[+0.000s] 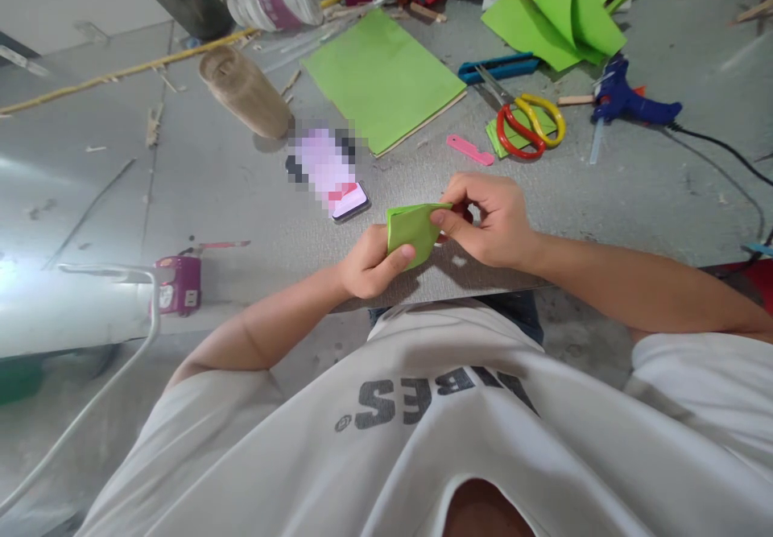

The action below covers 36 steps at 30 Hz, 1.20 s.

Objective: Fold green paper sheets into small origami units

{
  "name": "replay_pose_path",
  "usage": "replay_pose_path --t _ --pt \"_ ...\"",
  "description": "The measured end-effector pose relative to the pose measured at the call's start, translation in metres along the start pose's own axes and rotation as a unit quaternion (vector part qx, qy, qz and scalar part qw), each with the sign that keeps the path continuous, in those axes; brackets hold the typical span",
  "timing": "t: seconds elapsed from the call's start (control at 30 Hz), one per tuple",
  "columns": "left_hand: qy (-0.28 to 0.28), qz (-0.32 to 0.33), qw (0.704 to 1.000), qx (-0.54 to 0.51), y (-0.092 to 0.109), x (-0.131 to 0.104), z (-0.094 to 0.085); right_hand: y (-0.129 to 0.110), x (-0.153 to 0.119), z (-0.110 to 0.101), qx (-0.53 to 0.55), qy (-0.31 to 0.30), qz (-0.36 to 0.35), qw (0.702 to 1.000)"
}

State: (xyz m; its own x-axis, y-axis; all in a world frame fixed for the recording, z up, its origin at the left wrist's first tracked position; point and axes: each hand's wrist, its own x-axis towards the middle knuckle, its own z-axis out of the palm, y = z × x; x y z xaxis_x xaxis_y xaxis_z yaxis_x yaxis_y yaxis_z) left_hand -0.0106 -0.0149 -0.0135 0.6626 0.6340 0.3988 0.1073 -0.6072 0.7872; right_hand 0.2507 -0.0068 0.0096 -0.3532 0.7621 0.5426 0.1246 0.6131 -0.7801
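A small folded piece of green paper [413, 233] is held up over the near edge of the table. My left hand [374, 263] grips its lower left side, thumb on the front face. My right hand [486, 219] pinches its upper right corner between thumb and fingers. Beyond the hands lie a lit phone [349, 199], a pink plastic piece [469, 150] and a large green sheet [386, 78]. Red and yellow scissors [520, 125] rest on small green paper pieces [496, 141].
A blue glue gun [631, 102] with a black cord lies at the right, near a blue cutter [498, 68] and folded green sheets [559, 18]. At the left are a brown bottle [245, 92] and a purple box [179, 286]. Wood bits lie scattered about the table [199, 167].
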Motion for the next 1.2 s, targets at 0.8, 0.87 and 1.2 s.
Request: replay_pose_path --t 0.8,0.87,1.2 --pt "0.288 0.11 0.934 0.178 -0.019 -0.002 0.013 0.011 -0.001 -0.004 -0.122 -0.036 -0.124 0.984" --pt "0.266 0.166 0.93 0.192 -0.02 0.0 0.009 0.017 -0.001 -0.006 -0.138 -0.037 -0.157 0.977" --pt "0.255 0.148 0.914 0.281 -0.031 -0.004 0.0 0.036 -0.002 -0.007 -0.15 -0.055 -0.115 0.98"
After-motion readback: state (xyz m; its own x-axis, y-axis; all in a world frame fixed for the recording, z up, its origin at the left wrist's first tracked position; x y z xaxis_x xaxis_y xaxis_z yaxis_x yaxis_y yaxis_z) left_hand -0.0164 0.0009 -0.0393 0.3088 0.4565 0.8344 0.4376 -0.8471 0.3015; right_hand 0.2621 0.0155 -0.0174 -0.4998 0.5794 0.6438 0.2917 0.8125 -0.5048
